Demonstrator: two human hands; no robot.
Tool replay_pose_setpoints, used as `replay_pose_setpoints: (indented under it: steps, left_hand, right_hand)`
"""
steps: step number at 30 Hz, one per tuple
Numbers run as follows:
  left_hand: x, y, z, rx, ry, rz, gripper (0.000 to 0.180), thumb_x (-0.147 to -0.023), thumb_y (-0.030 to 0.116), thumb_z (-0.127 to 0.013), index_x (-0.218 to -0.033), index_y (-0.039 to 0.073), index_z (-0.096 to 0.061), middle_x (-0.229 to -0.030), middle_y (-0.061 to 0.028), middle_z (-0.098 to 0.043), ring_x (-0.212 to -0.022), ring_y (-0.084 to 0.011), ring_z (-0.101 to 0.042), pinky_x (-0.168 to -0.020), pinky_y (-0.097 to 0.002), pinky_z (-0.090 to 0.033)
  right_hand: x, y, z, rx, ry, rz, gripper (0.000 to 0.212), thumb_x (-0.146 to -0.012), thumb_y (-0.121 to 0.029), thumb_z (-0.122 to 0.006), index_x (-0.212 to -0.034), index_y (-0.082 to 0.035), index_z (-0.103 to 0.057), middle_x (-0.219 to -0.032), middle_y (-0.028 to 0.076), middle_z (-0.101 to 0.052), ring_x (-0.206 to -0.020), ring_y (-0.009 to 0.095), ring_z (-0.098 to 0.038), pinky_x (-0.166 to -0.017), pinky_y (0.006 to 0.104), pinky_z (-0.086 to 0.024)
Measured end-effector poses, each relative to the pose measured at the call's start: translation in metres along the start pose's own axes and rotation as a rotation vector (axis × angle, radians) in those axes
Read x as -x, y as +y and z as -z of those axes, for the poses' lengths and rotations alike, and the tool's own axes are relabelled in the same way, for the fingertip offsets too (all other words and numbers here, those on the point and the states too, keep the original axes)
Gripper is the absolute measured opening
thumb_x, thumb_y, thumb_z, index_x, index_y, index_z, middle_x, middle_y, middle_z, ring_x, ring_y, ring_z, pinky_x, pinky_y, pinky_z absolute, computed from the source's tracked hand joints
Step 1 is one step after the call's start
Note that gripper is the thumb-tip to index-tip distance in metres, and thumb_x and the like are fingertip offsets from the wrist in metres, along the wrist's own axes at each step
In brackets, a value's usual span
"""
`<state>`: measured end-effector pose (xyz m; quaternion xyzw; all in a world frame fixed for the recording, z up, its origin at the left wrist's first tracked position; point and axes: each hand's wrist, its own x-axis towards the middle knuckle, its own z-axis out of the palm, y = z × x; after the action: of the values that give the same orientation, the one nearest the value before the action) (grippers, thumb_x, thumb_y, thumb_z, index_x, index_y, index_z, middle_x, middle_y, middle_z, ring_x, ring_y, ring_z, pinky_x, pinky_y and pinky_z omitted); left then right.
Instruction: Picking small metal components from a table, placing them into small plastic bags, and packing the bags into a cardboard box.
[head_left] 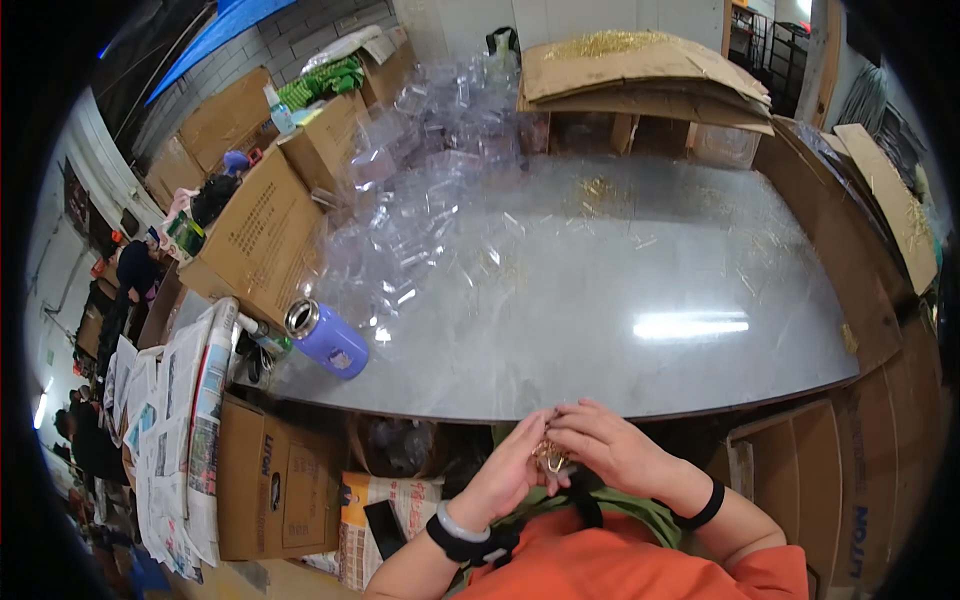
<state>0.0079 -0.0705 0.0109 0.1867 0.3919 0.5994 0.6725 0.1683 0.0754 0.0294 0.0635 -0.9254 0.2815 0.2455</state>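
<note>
Just in front of the table's near edge, my left hand and my right hand come together, cupped round a small bunch of thin gold-coloured metal pieces. The pieces show between the palms; their exact kind is too small to make out. Fingers of both hands are bent and meet at the top. Beyond them, similar gold pieces lie in a loose heap toward the back of the grey metal table. Transparent plastic boxes are piled over the table's left and back left.
A purple bottle without a lid stands at the table's front left. Cardboard boxes line the left side. Flattened cardboard at the back carries more gold pieces. Newspapers are stacked at left; a dark phone-like slab lies below.
</note>
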Motion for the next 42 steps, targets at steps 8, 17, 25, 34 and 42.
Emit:
replay_pose_setpoints:
  steps: [8,17,25,34,42]
  left_hand:
    - [-0.09,0.058,0.002,-1.159,0.307,-0.294,0.043,-0.109,0.033,-0.047,-0.14,0.004,-0.045,-0.107,-0.018,-0.066,-0.081,-0.0266,-0.069,-0.063,-0.0404,-0.055]
    - [-0.07,0.031,0.013,-1.549,0.318,-0.721,0.078,-0.091,0.044,-0.072,-0.145,-0.003,-0.041,-0.147,-0.025,-0.042,-0.136,-0.0447,-0.04,-0.11,-0.0516,-0.037]
    - [-0.071,0.034,0.016,-1.493,0.252,-0.797,0.066,-0.075,0.027,-0.088,-0.127,-0.002,-0.06,-0.139,-0.0214,-0.053,-0.13,-0.0417,-0.05,-0.109,-0.0496,-0.043]
    - [-0.081,0.034,-0.003,-1.594,0.224,-0.816,0.071,-0.08,0.035,-0.084,-0.131,-0.004,-0.055,-0.134,-0.0203,-0.055,-0.131,-0.0414,-0.05,-0.116,-0.0562,-0.035]
    - [-0.085,0.037,-0.002,-1.589,0.093,-0.758,0.067,-0.089,0.032,-0.075,-0.137,-0.006,-0.047,-0.139,-0.0208,-0.048,-0.134,-0.0417,-0.044,-0.118,-0.056,-0.032]
  right_hand:
    - [-0.02,0.065,0.003,0.139,0.216,-0.139,0.042,-0.083,0.004,-0.066,-0.124,-0.004,-0.061,-0.128,0.019,-0.059,-0.123,0.041,-0.057,-0.101,0.0455,-0.051]
    - [-0.035,0.065,0.021,-0.001,0.017,-0.36,0.037,-0.087,-0.001,-0.069,-0.122,-0.005,-0.058,-0.119,0.017,-0.059,-0.116,0.038,-0.059,-0.091,0.0416,-0.054]
    - [-0.026,0.054,0.058,0.032,0.101,-0.246,0.054,-0.082,-0.016,-0.08,-0.13,-0.005,-0.057,-0.129,0.015,-0.058,-0.122,0.041,-0.054,-0.107,0.0477,-0.044]
    - [0.017,0.06,0.041,0.015,0.246,-0.567,0.052,-0.08,-0.014,-0.083,-0.127,-0.005,-0.063,-0.108,0.009,-0.069,-0.099,0.026,-0.065,-0.089,0.0383,-0.052]
    - [0.014,0.06,0.031,-0.272,0.429,-0.828,0.019,-0.086,-0.007,-0.077,-0.103,-0.003,-0.071,-0.095,0.009,-0.072,-0.089,0.024,-0.066,-0.079,0.0342,-0.053]
